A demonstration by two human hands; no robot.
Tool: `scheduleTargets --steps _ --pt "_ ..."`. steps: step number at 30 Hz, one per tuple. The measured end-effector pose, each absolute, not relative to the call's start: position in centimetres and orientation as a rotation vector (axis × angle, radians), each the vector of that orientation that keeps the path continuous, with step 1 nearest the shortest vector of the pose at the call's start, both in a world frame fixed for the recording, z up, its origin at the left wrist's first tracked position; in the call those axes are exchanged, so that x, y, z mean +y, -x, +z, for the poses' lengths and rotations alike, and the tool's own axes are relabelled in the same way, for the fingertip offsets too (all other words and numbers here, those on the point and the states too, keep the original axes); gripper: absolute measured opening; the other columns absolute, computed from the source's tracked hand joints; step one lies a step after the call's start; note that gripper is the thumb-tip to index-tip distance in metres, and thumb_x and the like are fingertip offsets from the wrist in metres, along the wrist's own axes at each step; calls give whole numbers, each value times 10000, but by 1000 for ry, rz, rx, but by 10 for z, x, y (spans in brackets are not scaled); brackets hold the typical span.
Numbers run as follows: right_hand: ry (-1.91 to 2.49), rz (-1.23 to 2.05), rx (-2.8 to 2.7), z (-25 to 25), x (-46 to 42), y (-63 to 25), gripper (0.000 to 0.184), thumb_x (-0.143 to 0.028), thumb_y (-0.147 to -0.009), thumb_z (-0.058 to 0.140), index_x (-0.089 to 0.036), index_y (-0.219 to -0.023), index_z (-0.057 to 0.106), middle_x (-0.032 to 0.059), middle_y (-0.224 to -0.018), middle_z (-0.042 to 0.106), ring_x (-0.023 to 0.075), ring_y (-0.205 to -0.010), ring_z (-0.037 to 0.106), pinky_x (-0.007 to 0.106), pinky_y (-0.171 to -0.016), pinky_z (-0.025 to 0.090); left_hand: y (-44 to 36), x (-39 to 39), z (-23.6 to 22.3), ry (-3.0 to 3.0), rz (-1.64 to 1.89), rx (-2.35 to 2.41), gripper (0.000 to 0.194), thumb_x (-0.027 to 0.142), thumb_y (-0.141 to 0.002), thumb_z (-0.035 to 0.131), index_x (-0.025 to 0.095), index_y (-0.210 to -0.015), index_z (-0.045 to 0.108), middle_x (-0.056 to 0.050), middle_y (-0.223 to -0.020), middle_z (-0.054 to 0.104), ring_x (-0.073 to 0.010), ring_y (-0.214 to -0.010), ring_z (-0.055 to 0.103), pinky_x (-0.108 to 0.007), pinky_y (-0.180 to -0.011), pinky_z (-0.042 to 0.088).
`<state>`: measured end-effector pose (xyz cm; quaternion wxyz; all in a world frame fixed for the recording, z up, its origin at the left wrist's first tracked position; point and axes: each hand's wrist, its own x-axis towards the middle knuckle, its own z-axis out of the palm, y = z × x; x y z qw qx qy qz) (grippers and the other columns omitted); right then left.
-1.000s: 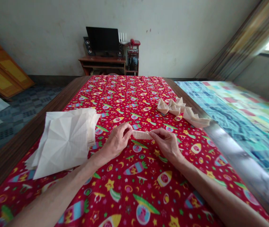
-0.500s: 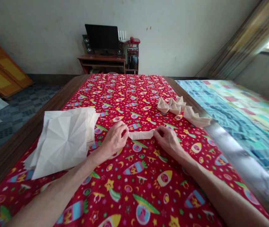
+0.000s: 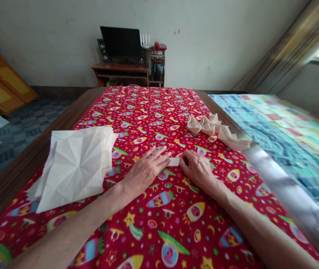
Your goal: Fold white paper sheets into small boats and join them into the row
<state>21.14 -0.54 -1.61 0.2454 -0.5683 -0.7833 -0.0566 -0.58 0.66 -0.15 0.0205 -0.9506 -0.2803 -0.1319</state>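
A narrow folded strip of white paper (image 3: 174, 161) lies on the red patterned cloth (image 3: 159, 224), between my two hands. My left hand (image 3: 148, 168) rests flat over the strip's left part, fingers spread, hiding that end. At the other end, my right hand (image 3: 197, 166) pinches the strip between thumb and fingers. Left of my hands lies a stack of creased white paper sheets (image 3: 75, 164). Several folded paper boats (image 3: 208, 125) stand in a group beyond my right hand, and a longer nested bundle of them (image 3: 232, 139) sits at the table's right edge.
The cloth covers a brown wooden table (image 3: 33, 145). To the right is a bed with a checked blue cover (image 3: 277, 149). Against the far wall stands a desk (image 3: 120, 69) with a monitor (image 3: 121, 42), speakers and a red telephone (image 3: 159, 46). An orange cabinet (image 3: 5, 78) is at the far left.
My left hand has let go of its pinch on the strip's left end, opened, and slid right to lie flat over it. My right hand keeps its hold almost in place.
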Motion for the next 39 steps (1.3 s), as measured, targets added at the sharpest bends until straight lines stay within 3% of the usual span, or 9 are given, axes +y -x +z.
scheduleTargets --steps 4,10,14,17,21,26,30,39 --pt "1553 -163 -2133 -15 -6 -211 171 -227 -860 455 -202 -696 498 12 -644 564 132 -564 475 249 -572 312 1 -2 -8 3001 -377 -938 500 70 -890 331 134 -1383 386 -92 -1467 378 -198 -1403 237 -410 -1138 241" --pt "1660 -219 -2129 -14 -7 -210 163 -247 -874 491 -192 -737 560 37 -692 606 151 -619 524 265 -590 351 -4 -12 -11 3027 -367 -1049 507 357 -964 355 127 -1415 328 -101 -1502 306 -233 -1413 201 -420 -1150 214" --pt "1444 -334 -2276 -9 -20 -207 210 -180 -904 438 -176 -958 642 119 -1056 657 240 -933 583 366 -802 432 -5 -11 -11 3039 -355 -1058 489 376 -970 344 151 -1404 347 -103 -1490 333 -234 -1408 219 -432 -1143 219" --pt "1078 -242 -2473 -9 -33 -201 328 -141 -930 380 -149 -1185 586 126 -1251 598 246 -1162 527 415 -976 419 -4 -10 -11 3031 -340 -1048 486 373 -966 356 134 -1389 367 -120 -1487 335 -235 -1401 240 -415 -1133 243" --pt "1087 -105 -2567 -11 -43 -200 425 -200 -950 378 -57 -1342 456 176 -1399 446 242 -1312 403 402 -1066 392 1 -10 -12 3010 -322 -1051 504 366 -965 362 118 -1403 346 -118 -1498 308 -224 -1396 255 -390 -1132 246" --pt "1178 -67 -2603 -8 -44 -208 466 -257 -953 400 -92 -1388 416 133 -1409 440 247 -1336 359 428 -1095 359 12 -13 -14 2948 -328 -1056 480 336 -979 317 149 -1421 327 -69 -1497 321 -199 -1399 248 -390 -1140 222" --pt "1184 -135 -2588 -9 -44 -209 445 -269 -955 401 -73 -1349 467 140 -1370 486 240 -1303 413 406 -1093 363 21 -18 -14 2883 -344 -1126 456 319 -970 348 153 -1394 386 -75 -1493 328 -202 -1386 283 -377 -1128 248" --pt "1218 -255 -2546 -15 -45 -216 398 -227 -940 416 -71 -1285 538 155 -1317 538 252 -1241 491 399 -1017 451 38 -19 -12 2851 -344 -1133 415 286 -965 369 209 -1369 426 -44 -1452 405 -190 -1346 362 -384 -1110 270"
